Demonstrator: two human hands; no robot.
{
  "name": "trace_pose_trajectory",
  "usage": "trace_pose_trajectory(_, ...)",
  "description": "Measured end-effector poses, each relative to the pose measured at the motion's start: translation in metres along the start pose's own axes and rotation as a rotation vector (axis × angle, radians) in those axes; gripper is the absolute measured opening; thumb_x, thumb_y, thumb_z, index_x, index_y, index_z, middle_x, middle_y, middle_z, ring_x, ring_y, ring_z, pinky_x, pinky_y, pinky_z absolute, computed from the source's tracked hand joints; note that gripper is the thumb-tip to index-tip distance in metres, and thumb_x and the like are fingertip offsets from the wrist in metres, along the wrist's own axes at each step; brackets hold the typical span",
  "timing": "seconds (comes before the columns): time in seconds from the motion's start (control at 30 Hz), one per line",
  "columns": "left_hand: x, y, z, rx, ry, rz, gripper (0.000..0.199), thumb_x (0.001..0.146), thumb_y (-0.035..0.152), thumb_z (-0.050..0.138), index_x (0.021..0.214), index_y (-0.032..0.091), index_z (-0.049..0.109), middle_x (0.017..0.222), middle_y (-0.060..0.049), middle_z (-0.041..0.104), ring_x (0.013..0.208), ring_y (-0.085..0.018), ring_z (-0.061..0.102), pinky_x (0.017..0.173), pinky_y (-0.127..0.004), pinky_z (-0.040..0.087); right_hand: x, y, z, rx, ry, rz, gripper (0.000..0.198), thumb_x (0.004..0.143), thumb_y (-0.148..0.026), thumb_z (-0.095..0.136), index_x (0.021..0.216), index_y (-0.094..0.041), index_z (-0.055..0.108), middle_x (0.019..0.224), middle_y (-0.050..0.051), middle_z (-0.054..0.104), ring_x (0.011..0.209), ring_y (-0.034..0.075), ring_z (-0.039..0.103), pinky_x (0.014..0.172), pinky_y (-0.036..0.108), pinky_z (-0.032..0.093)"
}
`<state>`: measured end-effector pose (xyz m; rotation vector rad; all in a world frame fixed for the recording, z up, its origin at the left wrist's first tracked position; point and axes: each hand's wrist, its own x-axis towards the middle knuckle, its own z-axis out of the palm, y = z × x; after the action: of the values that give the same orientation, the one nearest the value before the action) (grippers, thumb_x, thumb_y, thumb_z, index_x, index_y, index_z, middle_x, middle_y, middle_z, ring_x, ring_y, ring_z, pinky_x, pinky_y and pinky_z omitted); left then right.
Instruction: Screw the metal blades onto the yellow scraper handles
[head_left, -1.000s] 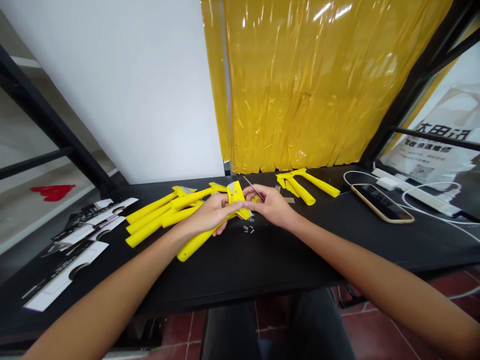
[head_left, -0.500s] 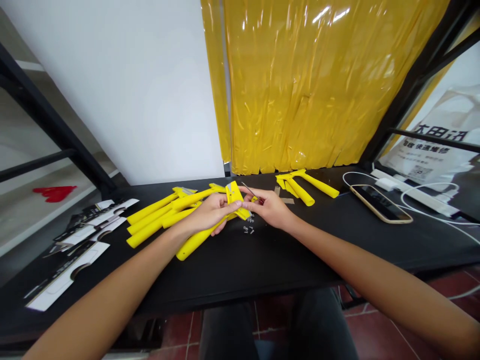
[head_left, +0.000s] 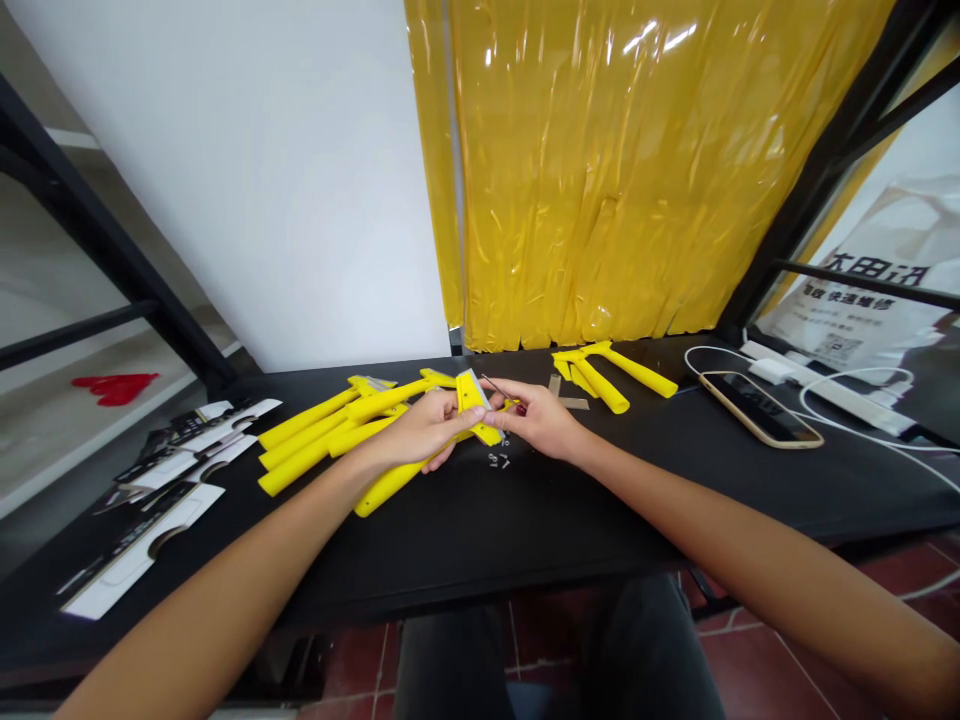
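My left hand is closed around the head end of a yellow scraper, whose handle slants down toward me. The scraper's wide head, edged by a grey blade strip, is tilted up between my hands. My right hand pinches the head's right side with thumb and fingers. Also in it is a slim screwdriver with a thin dark shaft and a reddish handle mostly hidden by the fingers. Several small screws lie on the black table just below my hands.
More yellow scrapers are piled at left, with two or so more at back right. Small flat strips lie beside my right hand. White-and-black cardboard sleeves cover the left end. A phone, cables and a power strip sit at right.
The scraper head has turned slightly in my hands, so its blade edge now faces more up and right. Both hands keep their hold.
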<state>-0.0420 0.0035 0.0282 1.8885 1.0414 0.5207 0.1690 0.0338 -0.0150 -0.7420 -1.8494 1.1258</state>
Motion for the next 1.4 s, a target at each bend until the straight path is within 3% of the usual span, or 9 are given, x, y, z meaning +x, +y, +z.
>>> trace_pose_trajectory(0.2, -0.001, 0.001, -0.001, -0.043, -0.007, -0.019, 0.041, 0.1, 0.052, 0.049, 0.089, 0.016, 0.063, 0.038, 0.004, 0.05, 0.027, -0.009, 0.043, 0.032, -0.018, 0.028, 0.0, -0.009, -0.001, 0.02, -0.04, -0.003, 0.034, 0.082, -0.04, 0.075, 0.105, -0.016, 0.077, 0.095, 0.006, 0.076, 0.076, 0.015, 0.062, 0.07, 0.028, 0.049)
trace_pose_trajectory(0.4, -0.001, 0.004, 0.001, -0.075, 0.02, -0.024, 0.041, 0.1, 0.052, 0.047, 0.097, 0.015, 0.063, 0.086, -0.009, 0.074, 0.033, -0.007, 0.049, 0.03, -0.021, 0.032, 0.0, -0.009, -0.004, 0.048, -0.034, 0.015, 0.035, 0.084, -0.047, 0.072, 0.103, -0.019, 0.079, 0.095, 0.004, 0.077, 0.083, 0.018, 0.066, 0.082, 0.034, 0.05)
trace_pose_trajectory(0.6, -0.004, 0.006, 0.003, -0.019, 0.002, -0.086, 0.036, 0.1, 0.048, 0.048, 0.083, 0.017, 0.055, 0.056, 0.002, 0.059, 0.032, -0.007, 0.043, 0.033, -0.02, 0.029, -0.002, -0.007, -0.002, 0.025, -0.066, 0.048, 0.037, 0.077, -0.049, 0.077, 0.095, -0.017, 0.078, 0.086, 0.002, 0.074, 0.075, 0.016, 0.061, 0.072, 0.029, 0.047)
trace_pose_trajectory(0.73, -0.003, 0.007, 0.003, 0.014, 0.024, -0.111, 0.038, 0.1, 0.05, 0.046, 0.079, 0.019, 0.052, 0.055, 0.002, 0.055, 0.035, -0.008, 0.044, 0.034, -0.021, 0.032, -0.002, -0.012, -0.001, 0.033, -0.037, 0.089, 0.036, 0.071, -0.046, 0.083, 0.086, -0.015, 0.075, 0.075, 0.0, 0.067, 0.064, 0.011, 0.051, 0.061, 0.025, 0.04)
trace_pose_trajectory(0.83, -0.003, 0.007, 0.004, 0.165, 0.136, -0.038, 0.033, 0.098, 0.049, 0.049, 0.089, 0.018, 0.056, 0.068, -0.001, 0.062, 0.043, -0.011, 0.052, 0.041, -0.024, 0.04, 0.0, -0.016, -0.003, 0.116, 0.028, 0.174, 0.038, 0.066, -0.046, 0.085, 0.083, -0.014, 0.073, 0.069, -0.001, 0.063, 0.061, 0.01, 0.049, 0.058, 0.025, 0.038)
trace_pose_trajectory(0.9, -0.005, 0.009, 0.007, 0.382, 0.291, 0.052, 0.032, 0.094, 0.044, 0.055, 0.112, 0.017, 0.057, 0.089, -0.005, 0.069, 0.058, -0.015, 0.062, 0.052, -0.028, 0.049, 0.002, -0.019, -0.006, 0.166, 0.073, 0.229, 0.039, 0.063, -0.044, 0.088, 0.081, -0.014, 0.072, 0.067, -0.002, 0.061, 0.058, 0.009, 0.047, 0.055, 0.024, 0.036)
trace_pose_trajectory(1.07, -0.007, 0.011, 0.022, 0.915, 0.587, 0.2, 0.074, 0.087, 0.028, 0.063, 0.153, 0.02, 0.03, 0.145, -0.017, 0.051, 0.101, -0.027, 0.068, 0.071, -0.035, 0.055, 0.004, -0.021, -0.012, 0.29, 0.124, 0.296, 0.038, 0.061, -0.039, 0.09, 0.081, -0.015, 0.069, 0.058, -0.005, 0.054, 0.047, 0.005, 0.035, 0.042, 0.022, 0.022)
trace_pose_trajectory(1.2, -0.007, 0.009, 0.026, 1.133, 0.561, 0.27, 0.058, 0.095, 0.021, 0.053, 0.151, 0.021, 0.039, 0.154, -0.015, 0.045, 0.111, -0.03, 0.067, 0.071, -0.034, 0.056, 0.003, -0.021, -0.011, 0.352, 0.11, 0.35, 0.034, 0.065, -0.039, 0.088, 0.079, -0.017, 0.066, 0.046, -0.011, 0.036, 0.041, 0.004, 0.019, 0.039, 0.025, 0.009)
trace_pose_trajectory(1.4, -0.006, 0.002, 0.024, 1.063, 0.438, 0.277, 0.043, 0.099, 0.019, 0.044, 0.141, 0.02, 0.056, 0.149, -0.015, 0.053, 0.109, -0.031, 0.07, 0.084, -0.043, 0.057, 0.0, -0.024, -0.008, 0.381, 0.06, 0.342, 0.035, 0.075, -0.048, 0.081, 0.078, -0.019, 0.063, 0.051, -0.01, 0.033, 0.043, 0.005, 0.015, 0.04, 0.025, 0.007)
